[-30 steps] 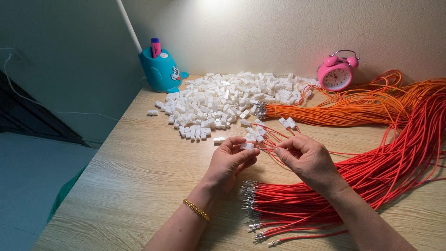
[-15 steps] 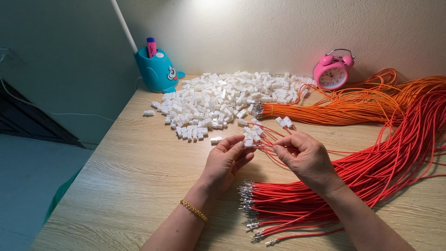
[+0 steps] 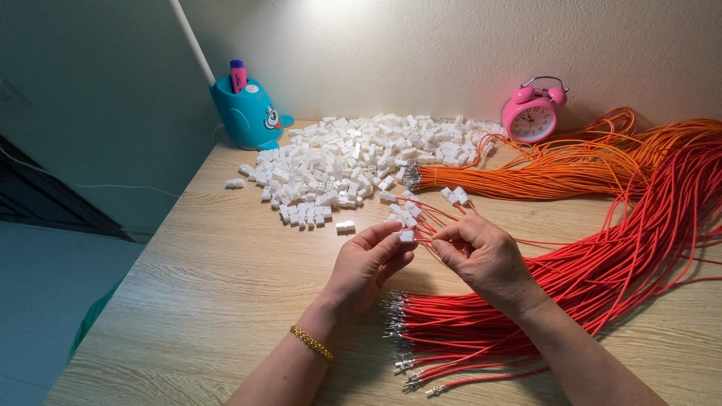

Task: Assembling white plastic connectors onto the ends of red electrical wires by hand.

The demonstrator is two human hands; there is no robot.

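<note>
Head view, looking down on a wooden table (image 3: 188, 301). At centre frame, the left hand (image 3: 366, 263) pinches a small white connector (image 3: 407, 236) between thumb and fingertips. The right hand (image 3: 485, 259), just beside it, pinches a red wire (image 3: 481, 239) at the connector. Below lies a bundle of red wires (image 3: 602, 286). Above, a heap of white connectors (image 3: 353, 162), orange wires (image 3: 541, 177), a pink alarm clock (image 3: 532, 113) and a blue pen holder (image 3: 244, 113).

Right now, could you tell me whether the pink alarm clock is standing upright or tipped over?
Upright. The clock stands on the table by the wall, its face to the camera and both bells on top.
</note>
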